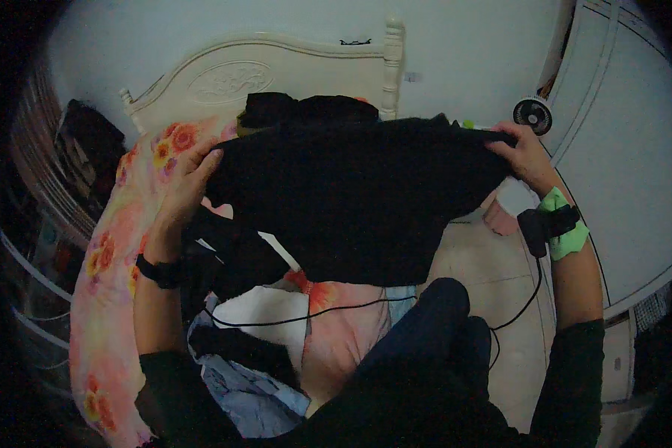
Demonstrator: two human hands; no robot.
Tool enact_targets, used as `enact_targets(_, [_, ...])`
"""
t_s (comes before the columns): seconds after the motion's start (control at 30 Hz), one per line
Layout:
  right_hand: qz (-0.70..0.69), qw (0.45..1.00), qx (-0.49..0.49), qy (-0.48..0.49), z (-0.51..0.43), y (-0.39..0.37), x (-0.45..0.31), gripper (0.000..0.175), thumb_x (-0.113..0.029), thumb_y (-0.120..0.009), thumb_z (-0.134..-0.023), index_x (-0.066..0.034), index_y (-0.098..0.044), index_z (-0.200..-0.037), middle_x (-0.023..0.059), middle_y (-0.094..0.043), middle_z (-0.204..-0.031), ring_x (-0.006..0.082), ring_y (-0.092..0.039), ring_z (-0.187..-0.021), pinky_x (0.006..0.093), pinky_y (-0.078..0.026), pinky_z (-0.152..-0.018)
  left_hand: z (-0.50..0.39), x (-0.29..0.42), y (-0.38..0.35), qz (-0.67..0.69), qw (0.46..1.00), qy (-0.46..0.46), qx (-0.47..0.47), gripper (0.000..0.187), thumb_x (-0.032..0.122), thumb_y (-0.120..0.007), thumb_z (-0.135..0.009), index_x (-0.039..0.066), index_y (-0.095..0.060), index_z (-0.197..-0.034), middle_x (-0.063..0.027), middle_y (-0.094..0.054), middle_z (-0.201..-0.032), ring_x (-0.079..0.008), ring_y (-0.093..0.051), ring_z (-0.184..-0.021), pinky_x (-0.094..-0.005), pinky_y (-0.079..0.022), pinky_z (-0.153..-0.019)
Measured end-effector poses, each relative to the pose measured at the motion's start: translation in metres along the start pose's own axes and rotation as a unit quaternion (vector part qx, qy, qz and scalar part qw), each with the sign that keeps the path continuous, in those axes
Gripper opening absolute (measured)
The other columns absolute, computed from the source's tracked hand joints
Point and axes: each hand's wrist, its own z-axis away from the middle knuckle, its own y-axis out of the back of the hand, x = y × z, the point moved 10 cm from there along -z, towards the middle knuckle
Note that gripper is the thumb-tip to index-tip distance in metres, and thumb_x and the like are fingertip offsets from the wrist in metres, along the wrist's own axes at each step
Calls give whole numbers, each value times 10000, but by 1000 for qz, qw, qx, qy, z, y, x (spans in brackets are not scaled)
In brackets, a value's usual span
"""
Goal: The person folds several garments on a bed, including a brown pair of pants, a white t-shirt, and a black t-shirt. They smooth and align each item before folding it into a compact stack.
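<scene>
A black garment (347,190) is stretched out in front of me between both hands. My left hand (193,173) pinches its upper left corner, thumb on top. At the upper right corner, my right hand (518,151) grips the cloth between thumb and fingers. The garment hangs over the bed and hides much of what lies under it. Just beyond its top edge sits another dark piece of cloth (308,109). Below its lower left side lie more dark clothes (238,252), a white piece (263,311) and blue denim-like cloth (252,392).
A floral sheet (106,280) covers the bed, which has a cream headboard (313,61). A black cable (313,322) crosses in front of my body. Right are a small fan (533,115), a pink-and-white round container (507,210), tiled floor (476,263) and a white wardrobe door (633,145).
</scene>
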Motion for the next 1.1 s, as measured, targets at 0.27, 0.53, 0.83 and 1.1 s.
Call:
enact_targets(0.27, [16, 999, 35, 12, 1, 27, -12, 182, -139, -733, -832, -17, -667, -949, -1, -635, -820, 98, -582, -766, 251, -465, -711, 2, 40, -8, -135, 981, -126, -57, 315, 109, -727, -873, 38, -642, -1168, -21, -660, -1083, -128, -566, -1062, -274, -430, -958])
enact_targets(0.53, [-34, 997, 62, 11, -1, 50, -28, 150, -125, -695, -861, -33, -652, -971, -13, -635, -877, 87, -585, -844, 237, -470, -770, 44, 105, 8, -233, 923, -303, -53, 176, -45, -697, -808, -2, -617, -960, -89, -595, -907, -218, -587, -897, -316, -452, -817])
enact_targets(0.83, [15, 992, -122, -7, 53, 51, -12, 274, -88, -759, -777, -49, -665, -1031, 78, -566, -1114, 214, -574, -1051, 351, -461, -944, 177, 65, 0, -9, 981, -148, -124, 152, 150, -586, -926, 34, -544, -1015, -134, -621, -860, -326, -618, -762, -431, -494, -733])
enact_targets(1.1, [79, 937, -325, -103, 11, -82, 41, 207, -123, -716, -845, 11, -688, -1000, 81, -683, -877, 184, -640, -859, 310, -504, -836, 180, 3, -70, 74, 928, -18, -365, 255, 215, -761, -882, 75, -615, -1038, -67, -677, -811, -255, -676, -685, -329, -491, -583])
